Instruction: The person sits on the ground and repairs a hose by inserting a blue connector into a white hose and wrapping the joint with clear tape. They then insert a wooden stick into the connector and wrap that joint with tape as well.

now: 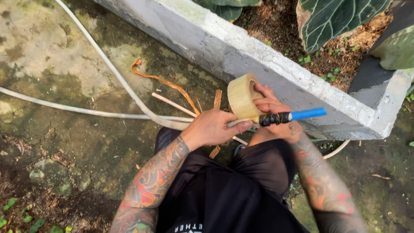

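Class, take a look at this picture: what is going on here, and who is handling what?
A person crouches on a mossy concrete floor beside a raised planter wall. The left hand grips a pale hose. The right hand holds a roll of clear tape against the hose end, where a black fitting joins a blue nozzle.

Soft, even daylight fills the view, with no hard shadows and no glare. The concrete wall (276, 64) is the brightest area; the ground (64, 86) is duller and mottled. The black clothing (224, 194) shows little detail. Focus is sharp at the centre, slightly softer towards the corners, with mild wide-angle bending of the edges.
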A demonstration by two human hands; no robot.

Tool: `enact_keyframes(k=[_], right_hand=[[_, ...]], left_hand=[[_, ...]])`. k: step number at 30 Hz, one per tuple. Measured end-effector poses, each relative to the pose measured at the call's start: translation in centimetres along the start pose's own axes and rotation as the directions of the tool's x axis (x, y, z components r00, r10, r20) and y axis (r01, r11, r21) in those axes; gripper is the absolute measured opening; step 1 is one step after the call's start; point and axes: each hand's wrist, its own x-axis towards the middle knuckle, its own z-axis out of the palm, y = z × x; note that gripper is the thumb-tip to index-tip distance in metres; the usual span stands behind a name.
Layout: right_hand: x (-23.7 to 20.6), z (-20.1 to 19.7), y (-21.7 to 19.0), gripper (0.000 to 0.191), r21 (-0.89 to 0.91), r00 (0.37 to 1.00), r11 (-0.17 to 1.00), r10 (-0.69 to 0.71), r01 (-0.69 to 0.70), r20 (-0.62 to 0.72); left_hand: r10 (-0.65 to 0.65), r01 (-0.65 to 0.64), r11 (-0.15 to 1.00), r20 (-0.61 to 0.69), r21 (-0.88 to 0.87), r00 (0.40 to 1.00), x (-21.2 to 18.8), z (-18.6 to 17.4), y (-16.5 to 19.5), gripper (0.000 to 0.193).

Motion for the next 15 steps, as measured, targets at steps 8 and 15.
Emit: enact_keyframes(k=[8,15], right_hand=[[4.6,-4.7,0.0,0.047,0.081,0.804,0.993,-0.115,0.083,0.583],[13.9,-7.7,-5.6,0.044,-0.105,0.456,0.935,0.261,-0.338,0.851]], left_hand=[[0.305,-0.298,0.922,-0.011,-0.248,0.952,0.2,3.8,-5.2,0.045],[0.189,-0.199,0.976,-0.102,-0.091,0.977,-1.4,6.0,-5.8,0.056]])
